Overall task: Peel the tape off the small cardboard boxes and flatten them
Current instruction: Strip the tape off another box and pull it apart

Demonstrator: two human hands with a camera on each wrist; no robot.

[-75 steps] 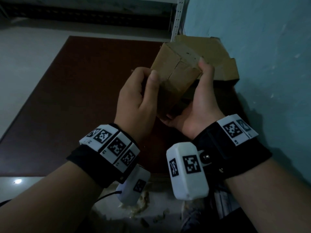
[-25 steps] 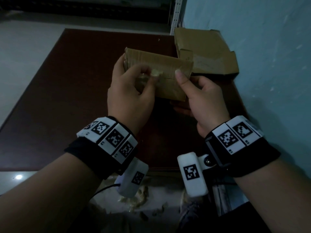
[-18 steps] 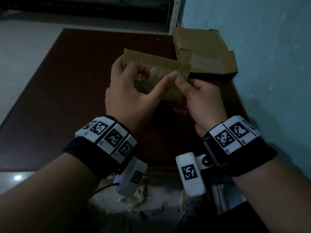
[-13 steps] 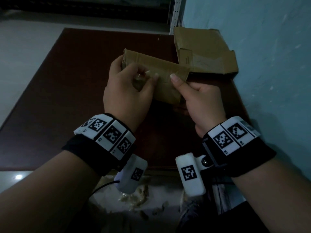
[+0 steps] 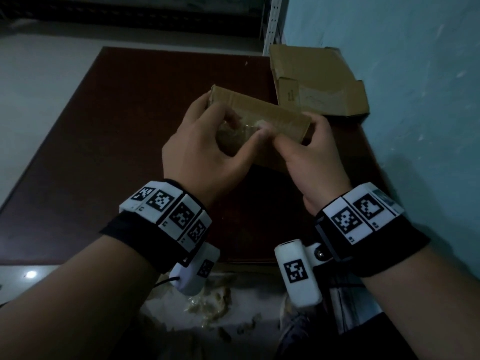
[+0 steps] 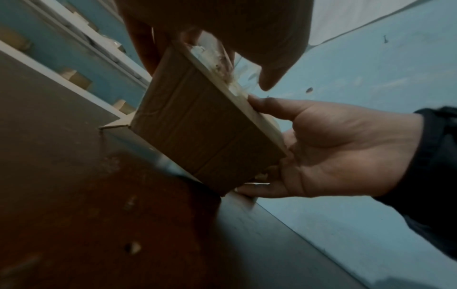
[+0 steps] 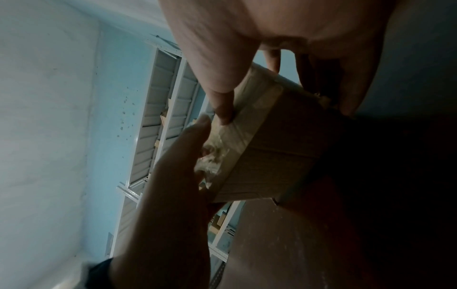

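Note:
A small brown cardboard box is held lengthwise above the dark red-brown table. My right hand grips its right end, thumb on the near face and fingers behind and under it. My left hand is at the left end, its fingers curled round a crumpled strip of clear tape partly lifted off the near face. In the left wrist view the tape stretches from the box edge up to my left fingers. In the right wrist view, both thumbs meet at the tape on the box.
A flattened cardboard box lies at the table's back right corner against the blue wall. A white shelf upright stands behind it. Tape scraps litter the floor near the table's front edge.
The box has been turned from on end to lying crosswise. My left hand has worked the tape loose and now bunches it, with both thumbs close together on the near face.

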